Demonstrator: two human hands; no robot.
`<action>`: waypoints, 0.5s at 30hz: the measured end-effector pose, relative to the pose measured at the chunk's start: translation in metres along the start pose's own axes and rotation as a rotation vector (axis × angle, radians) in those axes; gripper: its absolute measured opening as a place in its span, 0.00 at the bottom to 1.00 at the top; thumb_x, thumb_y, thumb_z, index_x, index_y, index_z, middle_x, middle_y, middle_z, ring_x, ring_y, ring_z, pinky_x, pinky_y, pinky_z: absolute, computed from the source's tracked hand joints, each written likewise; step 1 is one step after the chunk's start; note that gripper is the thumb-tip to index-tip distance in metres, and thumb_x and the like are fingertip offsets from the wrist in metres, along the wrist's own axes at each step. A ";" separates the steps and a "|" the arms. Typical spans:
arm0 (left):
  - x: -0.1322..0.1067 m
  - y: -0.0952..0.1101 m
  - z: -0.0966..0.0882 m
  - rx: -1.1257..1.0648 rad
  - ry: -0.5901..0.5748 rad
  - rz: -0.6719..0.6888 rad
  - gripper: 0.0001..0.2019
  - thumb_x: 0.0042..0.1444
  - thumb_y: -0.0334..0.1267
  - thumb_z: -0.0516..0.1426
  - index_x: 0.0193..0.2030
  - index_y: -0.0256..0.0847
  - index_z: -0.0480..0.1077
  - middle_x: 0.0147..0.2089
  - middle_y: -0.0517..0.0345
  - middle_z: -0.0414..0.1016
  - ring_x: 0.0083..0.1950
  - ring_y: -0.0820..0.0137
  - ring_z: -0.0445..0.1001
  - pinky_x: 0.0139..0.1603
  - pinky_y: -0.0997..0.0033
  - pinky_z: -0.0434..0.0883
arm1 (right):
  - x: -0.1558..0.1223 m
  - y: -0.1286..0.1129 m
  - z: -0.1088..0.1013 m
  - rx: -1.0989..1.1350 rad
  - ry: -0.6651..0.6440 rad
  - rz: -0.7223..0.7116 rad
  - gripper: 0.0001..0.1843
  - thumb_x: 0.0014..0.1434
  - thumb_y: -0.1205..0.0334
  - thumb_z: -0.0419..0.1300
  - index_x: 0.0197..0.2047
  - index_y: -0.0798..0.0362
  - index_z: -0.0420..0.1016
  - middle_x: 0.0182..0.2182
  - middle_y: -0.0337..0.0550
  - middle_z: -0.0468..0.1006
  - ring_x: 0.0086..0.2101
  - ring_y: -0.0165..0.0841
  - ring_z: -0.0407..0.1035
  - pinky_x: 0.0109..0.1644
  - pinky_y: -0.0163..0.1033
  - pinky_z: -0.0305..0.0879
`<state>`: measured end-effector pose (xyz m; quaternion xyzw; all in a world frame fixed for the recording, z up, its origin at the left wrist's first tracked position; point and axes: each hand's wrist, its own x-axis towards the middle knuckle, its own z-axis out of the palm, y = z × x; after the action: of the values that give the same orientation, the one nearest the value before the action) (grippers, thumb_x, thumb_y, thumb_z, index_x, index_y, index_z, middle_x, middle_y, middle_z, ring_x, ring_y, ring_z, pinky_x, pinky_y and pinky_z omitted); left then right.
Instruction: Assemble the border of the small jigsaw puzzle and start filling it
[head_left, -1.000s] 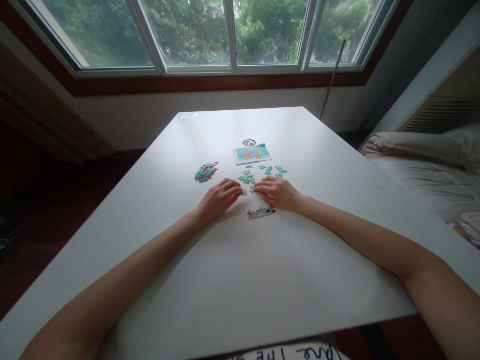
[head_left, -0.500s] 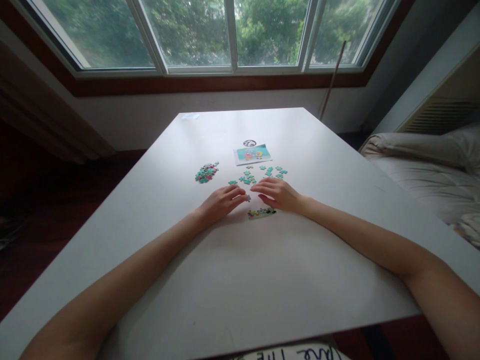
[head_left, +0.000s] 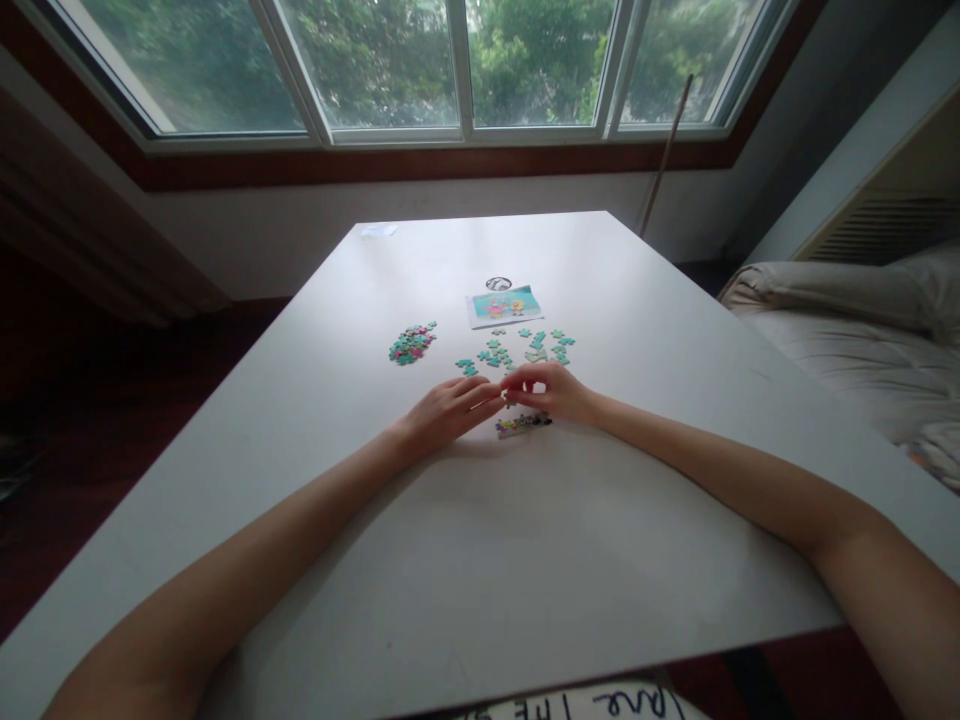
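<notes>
My left hand point(head_left: 450, 408) and my right hand point(head_left: 550, 390) meet fingertip to fingertip just above the white table point(head_left: 480, 560). Both pinch a small jigsaw piece point(head_left: 505, 397) between them, too small to make out well. Directly below the fingers lies a short joined strip of puzzle pieces point(head_left: 523, 424). Beyond the hands, several loose teal pieces point(head_left: 517, 350) are scattered. A heap of teal and pink pieces point(head_left: 411, 344) lies farther left. The puzzle's reference picture card point(head_left: 503, 305) rests behind the loose pieces.
A small round dark object point(head_left: 498, 284) sits behind the card, and a scrap of paper point(head_left: 379, 231) lies at the table's far left corner. A thin stick point(head_left: 663, 155) leans against the window wall. A bed with pale bedding point(head_left: 847, 330) stands to the right.
Both hands rose off the table and drew together, from lying flat among the pieces to pinching a piece between their fingertips. More loose teal pieces now show beyond them.
</notes>
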<state>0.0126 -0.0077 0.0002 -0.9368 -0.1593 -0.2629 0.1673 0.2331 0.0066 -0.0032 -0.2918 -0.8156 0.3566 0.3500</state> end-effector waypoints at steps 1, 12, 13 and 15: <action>0.000 0.000 0.000 0.005 0.006 0.001 0.07 0.64 0.32 0.49 0.44 0.39 0.67 0.41 0.54 0.75 0.43 0.71 0.72 0.42 0.73 0.71 | 0.001 0.002 -0.001 0.043 0.021 0.040 0.10 0.54 0.60 0.60 0.36 0.55 0.78 0.29 0.41 0.79 0.28 0.27 0.70 0.34 0.33 0.67; 0.010 0.025 -0.001 -0.177 -0.078 0.064 0.11 0.60 0.32 0.49 0.47 0.37 0.69 0.43 0.51 0.77 0.44 0.69 0.73 0.44 0.69 0.73 | 0.002 0.018 -0.007 0.402 0.177 0.377 0.13 0.42 0.57 0.67 0.27 0.56 0.70 0.21 0.36 0.74 0.22 0.26 0.68 0.29 0.33 0.65; 0.012 0.028 -0.002 -0.200 -0.096 0.068 0.13 0.60 0.32 0.49 0.49 0.38 0.68 0.46 0.51 0.77 0.47 0.69 0.73 0.46 0.69 0.72 | 0.002 0.017 -0.007 0.395 0.170 0.371 0.13 0.42 0.57 0.67 0.26 0.56 0.70 0.21 0.36 0.74 0.22 0.26 0.67 0.28 0.33 0.64; 0.015 0.032 -0.003 -0.239 -0.138 0.072 0.16 0.61 0.33 0.49 0.55 0.39 0.66 0.51 0.50 0.74 0.52 0.67 0.71 0.51 0.66 0.71 | 0.002 0.016 -0.007 0.358 0.148 0.363 0.13 0.43 0.57 0.67 0.26 0.56 0.70 0.20 0.35 0.73 0.22 0.26 0.66 0.28 0.33 0.62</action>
<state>0.0360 -0.0347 0.0034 -0.9709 -0.1044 -0.2088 0.0527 0.2411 0.0199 -0.0116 -0.3919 -0.6462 0.5297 0.3851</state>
